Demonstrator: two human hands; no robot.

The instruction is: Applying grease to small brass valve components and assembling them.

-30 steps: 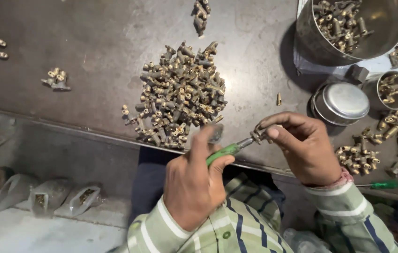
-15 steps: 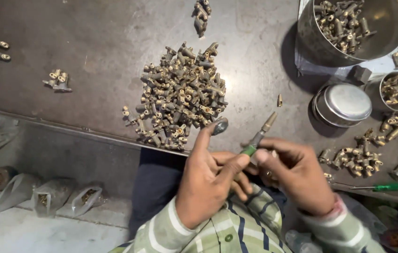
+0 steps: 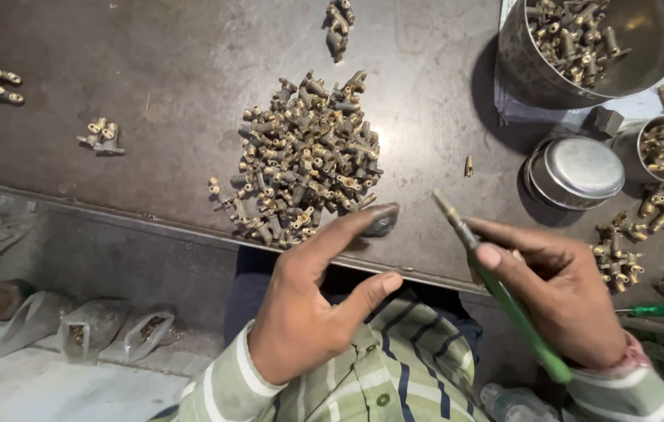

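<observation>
Two hands are working here: your right hand [image 3: 566,305] is gripping the green-handled screwdriver [image 3: 504,293], fingers clamped on it, while your left hand [image 3: 308,305] is reaching, fingers apart, toward the heap of brass fittings [image 3: 304,164] for what looks like the next piece. You are working just beside the surface's front edge [image 3: 113,215], with bare room left of the heap and steel containers [image 3: 574,172] crowding the right.

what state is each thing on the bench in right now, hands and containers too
left hand: empty, forefinger stretched to the pile's edge
right hand: gripping a green-handled screwdriver, tip up and free
pile of brass fittings: loose heap on the metal table
large steel pot: open, partly filled with fittings
small steel cup: open, a few fittings inside
flat steel tin: appears lidded
second green screwdriver: lying unused
</observation>
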